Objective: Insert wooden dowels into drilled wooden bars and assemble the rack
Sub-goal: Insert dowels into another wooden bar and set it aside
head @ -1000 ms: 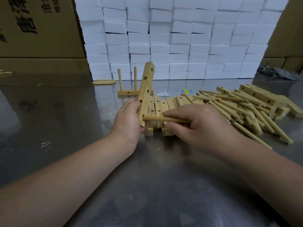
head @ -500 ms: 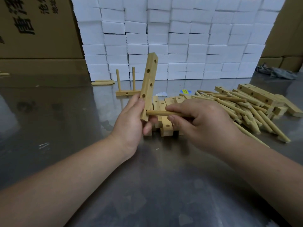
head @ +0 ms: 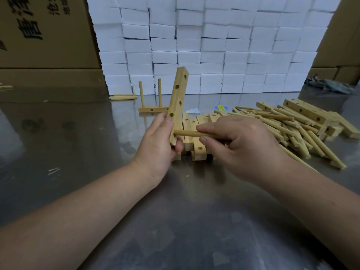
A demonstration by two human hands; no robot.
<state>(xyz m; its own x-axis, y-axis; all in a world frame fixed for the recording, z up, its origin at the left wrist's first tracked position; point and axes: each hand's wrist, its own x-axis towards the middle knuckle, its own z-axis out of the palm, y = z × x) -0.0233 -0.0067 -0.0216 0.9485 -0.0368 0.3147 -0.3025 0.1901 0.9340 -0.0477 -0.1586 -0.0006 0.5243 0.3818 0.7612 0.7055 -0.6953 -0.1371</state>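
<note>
Nudged leftward, the pale round wooden dowel [head: 191,134] pinched in the right hand [head: 241,145] now enters the bottom hole of the drilled wooden bar [head: 178,102] that the left hand [head: 157,145] grips near upright over the counter [head: 194,211]; four holes and the pile of loose dowels [head: 292,129] far right remain.

Right end of the dowel [head: 192,133] is buried in the right hand [head: 241,145]. Its left tip meets the drilled bar [head: 178,102] near the bottom, but depth of entry is not discernible. The bar's bottom end is covered by left hand [head: 155,147] fingers. Flat bars [head: 198,151] behind the hands are partly masked. Cardboard box [head: 44,32] print is cut by the top and left edges. The blue-yellow label [head: 221,108] is too small to read. Grey heap [head: 331,84] at far right is blurred and unidentifiable.
</note>
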